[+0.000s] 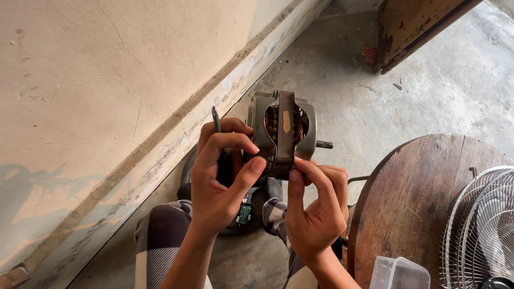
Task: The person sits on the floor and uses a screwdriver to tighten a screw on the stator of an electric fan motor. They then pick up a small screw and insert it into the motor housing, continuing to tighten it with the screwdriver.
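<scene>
I hold a grey metal fan motor [284,131] up in front of me, its copper windings showing through the frame and a short shaft [324,144] sticking out to the right. My left hand [219,179] grips the motor's left side and also holds a screwdriver [216,120] whose tip points upward. My right hand [316,206] pinches the bottom edge of the motor with thumb and fingers. Below the hands lies a dark fan base [257,200] with a small green circuit board [244,213].
A plastered wall [96,96] runs along the left. A round wooden table [412,203] stands at right, bearing a wire fan guard [482,225] and a clear plastic box [399,273]. A wooden door [412,27] stands at the back. My knees in checked cloth [160,241] are below.
</scene>
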